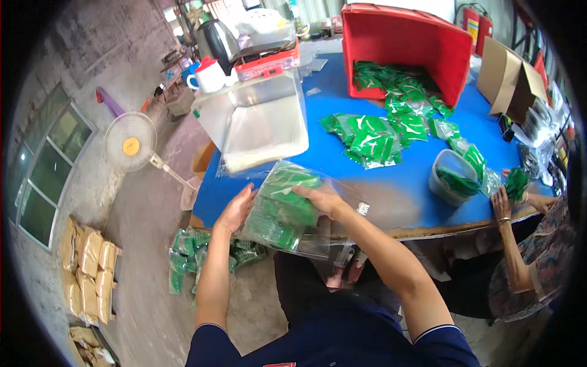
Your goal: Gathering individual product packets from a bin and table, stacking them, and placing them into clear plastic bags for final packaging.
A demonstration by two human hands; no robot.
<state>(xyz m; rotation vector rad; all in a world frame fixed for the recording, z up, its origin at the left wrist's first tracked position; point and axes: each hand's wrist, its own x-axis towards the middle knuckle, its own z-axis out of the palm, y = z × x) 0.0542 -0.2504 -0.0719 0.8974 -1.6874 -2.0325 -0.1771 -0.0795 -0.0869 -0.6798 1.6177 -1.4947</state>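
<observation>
Over the table's near edge I hold a large clear plastic bag [278, 235] with green packets [292, 189] inside it. My left hand [234, 210] holds the bag's left side, its fingers partly hidden by the plastic. From the right, my right hand [322, 199] grips the bag near its top, thumb over the packets; its other fingers are partly hidden and slightly blurred. Just beyond lies a stack of flat clear bags [266, 131]. Farther right, loose green packets [370, 137] are heaped on the blue table [327, 85].
A red bin [406, 40] lies tipped, spilling green packets. At right, a co-worker's hand [502, 205] is beside a clear tub [451, 162] and green packets. Filled bags [183, 260] lie on the floor at left, near a standing fan [130, 142]. An open cardboard box [504, 76] stands far right.
</observation>
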